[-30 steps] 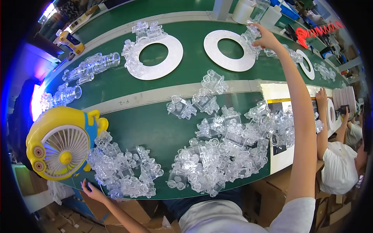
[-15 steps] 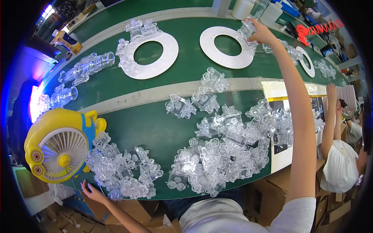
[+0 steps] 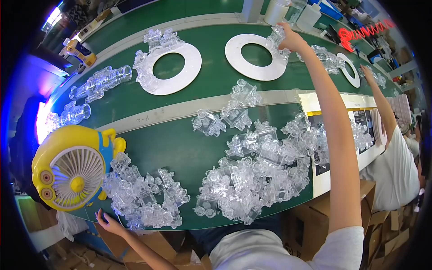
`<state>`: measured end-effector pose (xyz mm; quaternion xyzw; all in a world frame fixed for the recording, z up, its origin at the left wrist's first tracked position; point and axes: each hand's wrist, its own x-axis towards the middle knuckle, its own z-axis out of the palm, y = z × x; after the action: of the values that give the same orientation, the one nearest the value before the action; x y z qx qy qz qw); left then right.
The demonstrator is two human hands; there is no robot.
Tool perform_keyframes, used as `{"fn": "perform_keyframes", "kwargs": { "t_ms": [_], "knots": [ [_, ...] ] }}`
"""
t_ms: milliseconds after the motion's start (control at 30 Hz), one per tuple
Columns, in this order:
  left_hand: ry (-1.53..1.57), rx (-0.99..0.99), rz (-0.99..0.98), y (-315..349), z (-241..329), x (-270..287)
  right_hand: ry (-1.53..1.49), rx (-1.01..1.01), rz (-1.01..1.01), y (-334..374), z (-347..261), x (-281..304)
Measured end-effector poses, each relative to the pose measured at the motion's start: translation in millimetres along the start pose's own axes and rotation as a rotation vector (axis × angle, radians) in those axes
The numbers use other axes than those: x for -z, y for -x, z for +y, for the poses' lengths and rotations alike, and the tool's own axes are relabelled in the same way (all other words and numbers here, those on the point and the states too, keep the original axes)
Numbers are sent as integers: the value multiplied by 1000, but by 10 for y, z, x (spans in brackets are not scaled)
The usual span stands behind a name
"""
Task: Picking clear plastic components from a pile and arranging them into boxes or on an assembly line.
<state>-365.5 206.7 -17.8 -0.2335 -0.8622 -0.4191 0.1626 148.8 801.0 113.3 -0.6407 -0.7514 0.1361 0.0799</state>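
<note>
My right hand [image 3: 293, 40] reaches far forward, its fingers closed on a clear plastic part [image 3: 277, 37] at the right side of a flat white ring [image 3: 233, 60]. Another clear part sits just below it on the ring's rim. At the table's near edge, my left hand [image 3: 109, 223] holds nothing, thumb and fingers apart. It is nearest to a heap of clear plastic parts [image 3: 148, 198]. A larger heap of such parts [image 3: 252, 184] lies in front of me, and a few loose ones [image 3: 208, 122] lie beyond it.
A second white ring [image 3: 191, 67] bears clear parts on its left side. Left stands a yellow cartoon-shaped fan [image 3: 76, 135]; clear cylindrical assemblies [image 3: 103, 81] lie beyond. A co-worker's hand [image 3: 370, 74] reaches to clear parts at right, near a third ring [image 3: 348, 67]. Bottles [image 3: 310, 17] stand at the back.
My right hand stays at the ring's right side; the view has shifted slightly. My left hand has hardly moved. The co-worker's arm has extended forward over the table at right.
</note>
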Motion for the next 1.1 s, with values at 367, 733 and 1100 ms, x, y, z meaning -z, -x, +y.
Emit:
{"fn": "perform_keyframes", "kwargs": {
  "t_ms": [367, 733, 1100],
  "knots": [
    [-19, 8, 7, 27, 54, -3, 53, -152, 124, 135, 58, -139],
    [10, -6, 9, 45, 90, -64, 231, 26, 202, 606, -229, 104],
    [16, 22, 37, 41, 133, -82, -9, 529, -174, 1709, -808, -268]
  ]
}}
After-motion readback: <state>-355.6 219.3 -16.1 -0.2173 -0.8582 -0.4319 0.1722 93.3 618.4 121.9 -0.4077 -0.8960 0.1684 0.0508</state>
